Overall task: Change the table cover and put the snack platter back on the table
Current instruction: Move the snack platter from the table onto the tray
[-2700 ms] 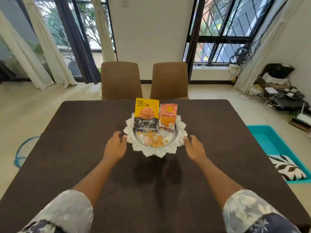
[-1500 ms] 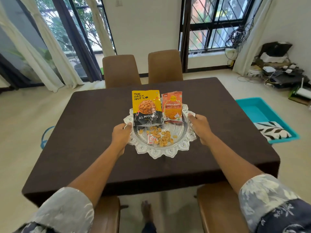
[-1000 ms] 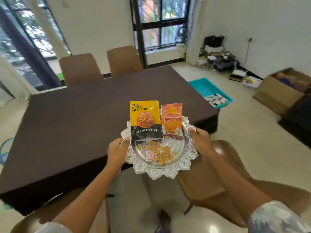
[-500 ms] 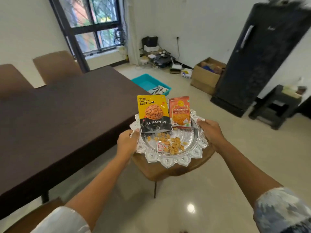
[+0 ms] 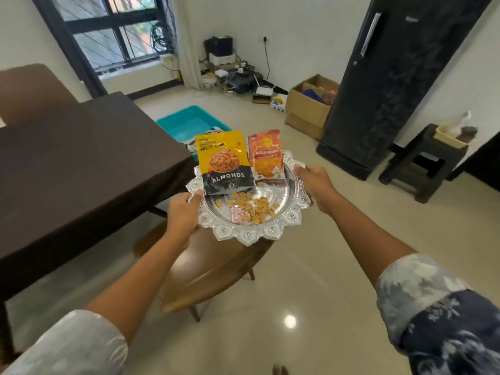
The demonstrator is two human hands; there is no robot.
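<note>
Above a brown wooden chair seat point(image 5: 216, 269), off the desk, the round silver platter with scalloped embossed rim point(image 5: 249, 234) is held level in the air by both hands. Left hand point(image 5: 182, 215) closed on the platter's left rim, thumb on top. Right hand point(image 5: 318, 185) closed on the right rim, fingers wrapped under. On the platter, at the far side: a yellow-and-black almonds pouch point(image 5: 224, 163) leaning upright, and just beside it on the right an orange-red snack packet point(image 5: 266, 155), also upright, the two touching or nearly so. In front of them a loose pile of pale orange nuts point(image 5: 254, 207) and a small white-and-red sachet point(image 5: 237, 214) lie flat in the platter's centre. Dark brown cloth-covered desk point(image 5: 81, 169) sits to the left, its corner near the platter's left edge, nothing on its visible part. Behind: a teal plastic tub point(image 5: 189, 121) on the floor, an open cardboard box point(image 5: 308, 109), a tall black fridge point(image 5: 392, 85), a dark low stool point(image 5: 424, 158). Both sleeves floral.
</note>
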